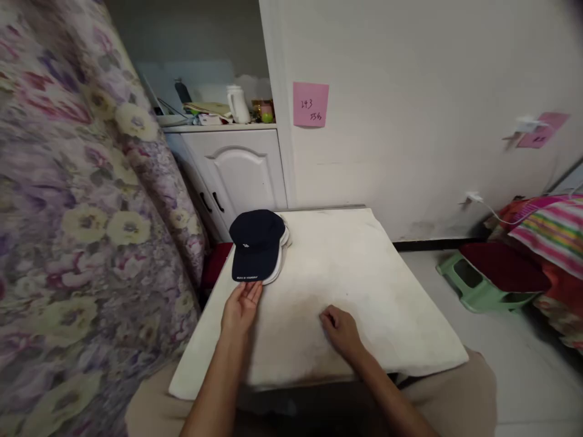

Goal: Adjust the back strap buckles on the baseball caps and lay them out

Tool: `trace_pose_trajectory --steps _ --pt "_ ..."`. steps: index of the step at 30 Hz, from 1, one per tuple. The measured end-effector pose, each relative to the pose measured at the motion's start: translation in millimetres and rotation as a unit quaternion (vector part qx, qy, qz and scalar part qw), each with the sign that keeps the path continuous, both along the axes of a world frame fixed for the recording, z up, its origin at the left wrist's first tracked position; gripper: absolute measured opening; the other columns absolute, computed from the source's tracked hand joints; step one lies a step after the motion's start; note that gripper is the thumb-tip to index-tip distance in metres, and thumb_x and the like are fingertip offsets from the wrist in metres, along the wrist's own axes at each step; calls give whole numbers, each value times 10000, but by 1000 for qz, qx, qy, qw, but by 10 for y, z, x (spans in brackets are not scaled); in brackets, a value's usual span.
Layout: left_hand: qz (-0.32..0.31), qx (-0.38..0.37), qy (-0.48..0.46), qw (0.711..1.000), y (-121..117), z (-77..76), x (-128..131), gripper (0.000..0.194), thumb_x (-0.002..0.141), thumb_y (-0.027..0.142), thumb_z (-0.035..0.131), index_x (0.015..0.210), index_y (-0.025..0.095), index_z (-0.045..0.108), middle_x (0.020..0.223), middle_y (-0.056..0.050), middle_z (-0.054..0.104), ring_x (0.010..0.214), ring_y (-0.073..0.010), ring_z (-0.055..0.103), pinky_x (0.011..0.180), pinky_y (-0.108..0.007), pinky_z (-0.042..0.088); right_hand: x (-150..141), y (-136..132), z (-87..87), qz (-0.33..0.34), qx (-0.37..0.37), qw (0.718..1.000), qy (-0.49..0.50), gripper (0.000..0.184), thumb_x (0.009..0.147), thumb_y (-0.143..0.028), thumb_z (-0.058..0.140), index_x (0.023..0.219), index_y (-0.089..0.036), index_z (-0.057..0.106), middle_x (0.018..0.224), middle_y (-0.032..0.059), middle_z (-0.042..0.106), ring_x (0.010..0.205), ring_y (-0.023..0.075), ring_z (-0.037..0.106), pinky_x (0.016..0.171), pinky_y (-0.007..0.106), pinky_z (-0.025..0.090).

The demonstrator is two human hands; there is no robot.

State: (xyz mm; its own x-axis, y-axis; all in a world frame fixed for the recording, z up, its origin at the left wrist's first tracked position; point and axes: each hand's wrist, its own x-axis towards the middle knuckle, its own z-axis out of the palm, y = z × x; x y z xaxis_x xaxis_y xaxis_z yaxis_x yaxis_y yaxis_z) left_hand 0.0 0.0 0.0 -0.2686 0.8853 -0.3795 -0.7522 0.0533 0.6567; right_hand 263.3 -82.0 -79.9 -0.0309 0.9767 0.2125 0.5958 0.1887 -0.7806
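Note:
A navy baseball cap (pixel 255 246) lies at the far left of the table, its brim toward me, with a small white mark on the front and white lettering along the brim edge. Beneath it, a white cap (pixel 275 276) shows at the right side; how many caps are stacked there I cannot tell. My left hand (pixel 241 306), palm turned up, has its fingers at the front edge of the navy brim, with the fingertips partly hidden. Curled into a loose fist, my right hand (pixel 340 329) rests over the table's front middle, apart from the caps.
A cream cloth covers the table (pixel 346 261). Flowered curtain (pixel 91 243) hangs close on the left. Behind stands a white cabinet (pixel 241 170) bearing a white jug (pixel 238 104) and other items. On the right are a green stool (pixel 473 291) and striped bedding (pixel 553 227).

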Motion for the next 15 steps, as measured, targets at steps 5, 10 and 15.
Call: trace_pose_trajectory --steps 5,10,15 --pt "8 38 -32 999 177 134 19 157 932 111 511 902 170 653 795 -51 734 773 -163 725 805 -337 606 -6 1 8 3 -3 1000 3 236 911 -312 474 746 -196 597 691 12 626 665 178 569 630 263 337" --pt "20 76 -48 996 364 274 30 238 941 50 478 988 184 669 822 -29 763 756 -131 728 782 -281 606 -20 2 5 -3 0 1000 14 233 906 -302 477 736 -195 594 679 11 610 662 181 556 628 268 322" --pt "11 142 -57 988 479 472 86 314 980 50 412 1116 180 662 931 -52 789 850 -127 739 838 -274 598 -33 13 10 -8 -2 999 49 202 879 -280 507 720 -198 600 667 8 600 651 178 537 630 269 313"
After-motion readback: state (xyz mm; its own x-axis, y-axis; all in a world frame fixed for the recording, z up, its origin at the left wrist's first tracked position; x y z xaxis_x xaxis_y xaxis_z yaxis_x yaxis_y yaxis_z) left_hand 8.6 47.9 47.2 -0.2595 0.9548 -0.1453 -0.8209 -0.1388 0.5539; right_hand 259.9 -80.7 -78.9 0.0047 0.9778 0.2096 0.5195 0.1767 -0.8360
